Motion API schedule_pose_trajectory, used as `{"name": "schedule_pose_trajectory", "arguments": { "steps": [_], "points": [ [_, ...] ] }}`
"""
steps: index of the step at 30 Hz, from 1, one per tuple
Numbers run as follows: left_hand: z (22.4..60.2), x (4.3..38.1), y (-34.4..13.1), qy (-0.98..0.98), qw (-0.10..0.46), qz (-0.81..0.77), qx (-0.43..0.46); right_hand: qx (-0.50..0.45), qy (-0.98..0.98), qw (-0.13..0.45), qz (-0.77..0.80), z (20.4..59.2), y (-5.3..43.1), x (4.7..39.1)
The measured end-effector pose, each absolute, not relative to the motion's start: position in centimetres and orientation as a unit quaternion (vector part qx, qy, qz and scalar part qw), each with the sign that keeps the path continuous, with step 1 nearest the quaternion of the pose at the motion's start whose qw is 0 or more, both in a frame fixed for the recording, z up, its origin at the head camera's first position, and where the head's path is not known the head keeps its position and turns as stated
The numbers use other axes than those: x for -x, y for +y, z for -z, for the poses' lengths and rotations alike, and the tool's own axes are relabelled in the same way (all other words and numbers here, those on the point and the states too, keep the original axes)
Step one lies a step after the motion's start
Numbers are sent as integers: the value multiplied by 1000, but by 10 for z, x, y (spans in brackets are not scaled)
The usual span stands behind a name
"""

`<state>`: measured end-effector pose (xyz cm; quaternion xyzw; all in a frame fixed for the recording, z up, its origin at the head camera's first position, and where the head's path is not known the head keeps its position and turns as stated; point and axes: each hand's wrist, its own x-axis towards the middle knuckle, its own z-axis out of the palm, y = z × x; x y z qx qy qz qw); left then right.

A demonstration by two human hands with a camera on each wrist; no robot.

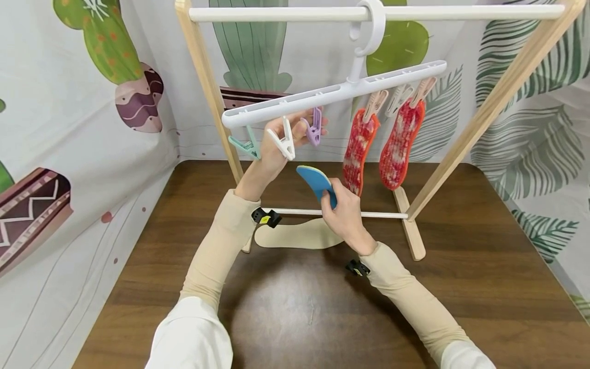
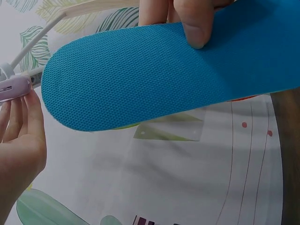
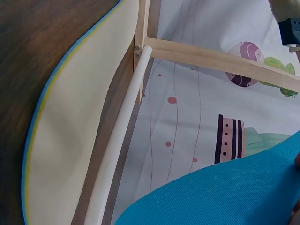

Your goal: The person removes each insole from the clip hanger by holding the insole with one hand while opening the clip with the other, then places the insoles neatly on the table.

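Note:
My right hand (image 1: pixel 343 211) grips a blue insole (image 1: pixel 318 183) between thumb and fingers, its narrow end tilted up toward the hanger. The insole's textured blue face (image 2: pixel 126 77) fills much of the left wrist view. My left hand (image 1: pixel 281 138), raised under the white clip hanger (image 1: pixel 295 105), pinches a purple clip (image 1: pixel 314 127); its fingertips press the clip's end in the left wrist view. A white clip (image 1: pixel 284 139) and a green clip (image 1: pixel 247 143) hang near the left wrist. Flat on the table lies a cream insole (image 1: pixel 295 236) with a blue and yellow edge.
Two red patterned insoles (image 1: pixel 359 148) hang from pink clips at the hanger's right, with a pale clip (image 1: pixel 399 100) between. The hanger hooks over the white rail (image 1: pixel 281 14) of a wooden-legged rack (image 1: pixel 488 113) on the brown table (image 1: pixel 295 318). A low white bar (image 1: pixel 295 211) crosses near the tabletop.

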<state>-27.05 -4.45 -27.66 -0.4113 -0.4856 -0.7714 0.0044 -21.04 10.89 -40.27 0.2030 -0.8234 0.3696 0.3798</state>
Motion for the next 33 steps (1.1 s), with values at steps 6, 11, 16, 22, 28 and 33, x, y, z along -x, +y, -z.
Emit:
{"name": "schedule_pose_trajectory", "arguments": {
  "steps": [6, 11, 16, 22, 28, 33],
  "points": [
    [278, 271, -45, -483, 3, 774, 410, -202, -829, 383, -356, 405, 110, 210],
    [279, 272, -48, -491, -10, 773, 401, -202, -832, 381, -348, 407, 112, 209],
    [278, 272, -51, -491, -21, 774, 399, -207, -838, 372, -340, 406, 115, 209],
    [278, 273, -51, -489, -26, 776, 399, -203, -848, 363, -328, 407, 118, 208],
    [278, 273, -52, -494, -25, 769, 406, -199, -855, 354, -322, 408, 120, 207],
    [277, 273, -52, -490, -27, 772, 404, -197, -865, 340, -313, 410, 123, 206]
  ]
}}
